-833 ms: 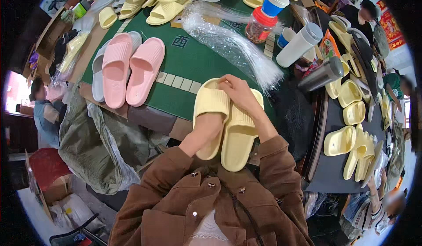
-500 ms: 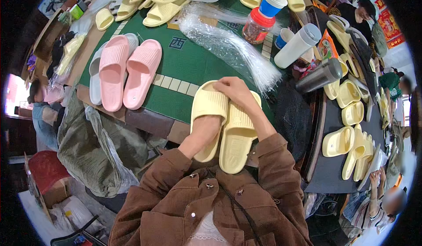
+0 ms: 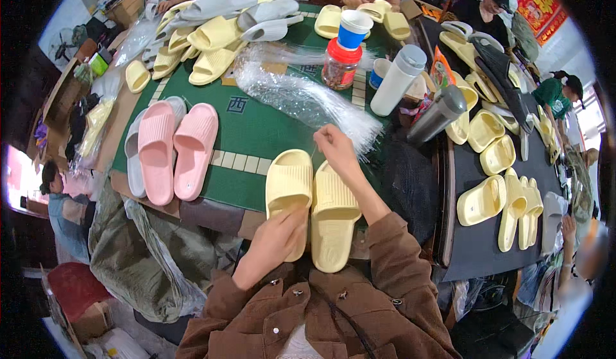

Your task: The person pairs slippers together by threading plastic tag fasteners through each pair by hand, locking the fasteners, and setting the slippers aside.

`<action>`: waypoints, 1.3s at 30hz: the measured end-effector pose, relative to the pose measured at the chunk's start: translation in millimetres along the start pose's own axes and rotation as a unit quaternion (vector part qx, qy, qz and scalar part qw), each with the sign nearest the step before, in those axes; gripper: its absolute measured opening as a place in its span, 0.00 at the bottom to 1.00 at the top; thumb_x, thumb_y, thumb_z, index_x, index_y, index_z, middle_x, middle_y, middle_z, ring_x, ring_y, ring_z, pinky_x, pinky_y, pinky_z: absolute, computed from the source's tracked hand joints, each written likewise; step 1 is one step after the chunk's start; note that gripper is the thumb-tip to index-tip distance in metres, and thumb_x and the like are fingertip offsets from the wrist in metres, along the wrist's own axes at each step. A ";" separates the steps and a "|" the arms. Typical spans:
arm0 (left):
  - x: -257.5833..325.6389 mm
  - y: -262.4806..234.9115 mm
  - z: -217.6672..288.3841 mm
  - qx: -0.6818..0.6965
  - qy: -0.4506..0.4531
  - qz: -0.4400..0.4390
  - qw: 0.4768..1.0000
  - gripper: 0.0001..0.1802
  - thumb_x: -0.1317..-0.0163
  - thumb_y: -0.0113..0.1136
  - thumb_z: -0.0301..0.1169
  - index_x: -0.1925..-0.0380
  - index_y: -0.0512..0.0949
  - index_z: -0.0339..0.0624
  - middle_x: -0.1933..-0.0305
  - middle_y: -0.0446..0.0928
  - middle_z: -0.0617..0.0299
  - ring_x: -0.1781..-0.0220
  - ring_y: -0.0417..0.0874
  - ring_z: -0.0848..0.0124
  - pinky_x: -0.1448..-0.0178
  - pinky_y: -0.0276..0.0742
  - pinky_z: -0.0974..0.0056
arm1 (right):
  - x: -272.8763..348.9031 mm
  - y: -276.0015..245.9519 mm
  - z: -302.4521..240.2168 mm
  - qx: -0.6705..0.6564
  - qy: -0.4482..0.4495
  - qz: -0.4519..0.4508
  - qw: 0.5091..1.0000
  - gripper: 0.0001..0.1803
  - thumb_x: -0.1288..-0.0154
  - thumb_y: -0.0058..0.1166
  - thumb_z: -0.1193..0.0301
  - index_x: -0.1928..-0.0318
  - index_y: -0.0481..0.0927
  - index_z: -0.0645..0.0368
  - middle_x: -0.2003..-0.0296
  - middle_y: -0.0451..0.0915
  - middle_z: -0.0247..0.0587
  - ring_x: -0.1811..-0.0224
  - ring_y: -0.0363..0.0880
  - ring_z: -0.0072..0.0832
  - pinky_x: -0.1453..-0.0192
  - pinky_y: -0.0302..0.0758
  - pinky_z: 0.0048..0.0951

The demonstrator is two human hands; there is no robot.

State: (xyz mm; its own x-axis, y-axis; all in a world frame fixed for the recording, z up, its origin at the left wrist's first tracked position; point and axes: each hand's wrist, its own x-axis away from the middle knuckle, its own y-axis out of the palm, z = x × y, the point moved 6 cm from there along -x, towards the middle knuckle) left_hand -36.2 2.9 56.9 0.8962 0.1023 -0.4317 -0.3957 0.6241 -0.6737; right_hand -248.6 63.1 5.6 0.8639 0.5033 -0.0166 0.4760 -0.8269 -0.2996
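Note:
A pair of pale yellow slide slippers stands side by side at the table's near edge, toes pointing away from me. My left hand grips the left slipper at the footbed, just behind its ribbed strap, its fingertips partly hidden. Above the toe of the right slipper, my right hand is closed in a pinch. A thin strand seems to run down from those fingers between the two toes. Beyond my hands lies a bundle of clear plastic strands on the green table mat.
Pink slippers rest over grey ones at the left. Yellow and grey slippers are heaped at the far left. A red-lidded jar, a white bottle and a steel flask stand at the right. More yellow slippers cover a side table.
My right hand has risen off the slippers, fingers pinched. My left hand has drawn back from under the strap to the footbed. The view has tilted, showing more of the far side.

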 end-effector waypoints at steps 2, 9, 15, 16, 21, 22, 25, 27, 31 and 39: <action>11.2 -5.6 -10.6 0.133 -0.142 -0.130 0.972 0.19 0.41 0.56 0.25 0.48 0.73 0.39 0.55 0.77 0.50 0.62 0.79 0.57 0.60 0.75 0.60 | 9.2 -3.7 -16.8 -0.016 -0.040 -0.003 0.999 0.09 0.36 0.53 0.69 0.66 0.77 0.64 0.78 0.77 0.36 0.76 0.74 0.20 0.70 0.70 0.26; -90.6 8.0 -49.9 0.149 -0.115 0.067 0.980 0.16 0.40 0.54 0.22 0.50 0.75 0.37 0.61 0.79 0.50 0.68 0.79 0.62 0.63 0.76 0.64 | 26.0 11.4 -23.4 -0.163 -0.090 -0.029 0.982 0.08 0.37 0.56 0.71 0.66 0.77 0.65 0.77 0.76 0.31 0.73 0.70 0.14 0.68 0.68 0.20; -96.7 48.5 -61.3 0.250 -0.135 0.059 0.957 0.17 0.37 0.51 0.22 0.47 0.74 0.37 0.68 0.78 0.53 0.74 0.78 0.71 0.67 0.75 0.67 | 24.4 2.0 -7.2 -0.153 -0.055 -0.022 0.986 0.06 0.35 0.54 0.72 0.64 0.77 0.63 0.70 0.78 0.31 0.68 0.75 0.17 0.62 0.72 0.21; -92.1 48.8 -63.9 0.255 -0.151 0.076 0.952 0.15 0.37 0.51 0.22 0.49 0.75 0.36 0.71 0.77 0.56 0.74 0.76 0.73 0.68 0.73 0.68 | 25.8 3.2 -7.2 -0.159 -0.052 -0.022 0.986 0.06 0.35 0.54 0.73 0.62 0.77 0.63 0.67 0.78 0.33 0.66 0.76 0.18 0.59 0.72 0.21; -80.2 47.7 -71.9 0.304 -0.206 0.151 0.918 0.09 0.36 0.52 0.22 0.57 0.77 0.35 0.75 0.75 0.64 0.75 0.72 0.81 0.70 0.68 0.73 | 24.7 1.3 -7.5 -0.286 -0.083 -0.029 0.954 0.15 0.36 0.50 0.81 0.48 0.71 0.62 0.49 0.72 0.38 0.50 0.74 0.23 0.44 0.69 0.24; -85.5 45.8 -71.3 0.302 -0.196 0.150 0.921 0.07 0.36 0.52 0.23 0.60 0.76 0.34 0.75 0.75 0.66 0.75 0.71 0.82 0.70 0.68 0.74 | 23.2 -0.9 -9.9 -0.280 -0.081 -0.012 0.957 0.14 0.36 0.50 0.81 0.50 0.73 0.63 0.49 0.73 0.39 0.51 0.75 0.24 0.43 0.70 0.25; -84.7 49.2 -75.5 0.310 -0.183 0.151 0.921 0.06 0.35 0.53 0.24 0.62 0.77 0.34 0.76 0.73 0.68 0.75 0.69 0.84 0.71 0.66 0.74 | 23.4 -3.4 -8.1 -0.275 -0.059 -0.001 0.960 0.11 0.35 0.50 0.80 0.53 0.76 0.65 0.50 0.75 0.41 0.52 0.77 0.25 0.43 0.71 0.26; -84.9 49.5 -75.0 0.292 -0.175 0.137 0.930 0.06 0.35 0.52 0.25 0.63 0.77 0.34 0.76 0.72 0.68 0.75 0.68 0.84 0.72 0.65 0.74 | 24.2 -3.0 -4.9 -0.275 -0.045 -0.002 0.960 0.09 0.35 0.50 0.79 0.54 0.77 0.67 0.51 0.75 0.42 0.53 0.78 0.25 0.43 0.72 0.27; -80.9 52.4 -78.5 0.315 -0.180 0.139 0.921 0.06 0.35 0.53 0.25 0.63 0.77 0.34 0.76 0.72 0.69 0.76 0.67 0.84 0.73 0.63 0.74 | 26.7 -4.0 -7.1 -0.268 -0.037 0.017 0.963 0.09 0.34 0.51 0.77 0.55 0.79 0.67 0.56 0.79 0.41 0.57 0.80 0.24 0.48 0.75 0.25; -78.9 55.3 -80.5 0.314 -0.182 0.142 0.921 0.06 0.35 0.54 0.26 0.65 0.77 0.34 0.75 0.73 0.68 0.75 0.68 0.83 0.71 0.64 0.74 | 32.1 -4.9 -9.9 -0.256 0.001 0.015 0.966 0.08 0.35 0.53 0.76 0.58 0.80 0.65 0.66 0.80 0.36 0.65 0.78 0.18 0.58 0.75 0.20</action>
State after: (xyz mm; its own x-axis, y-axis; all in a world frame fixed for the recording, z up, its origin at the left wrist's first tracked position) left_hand -144.9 -33.0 5.4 0.8277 0.5114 -0.2308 -0.5323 0.8458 -0.0349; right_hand -221.5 80.8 16.0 0.8790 0.4765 -0.0155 0.4685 -0.8574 0.2131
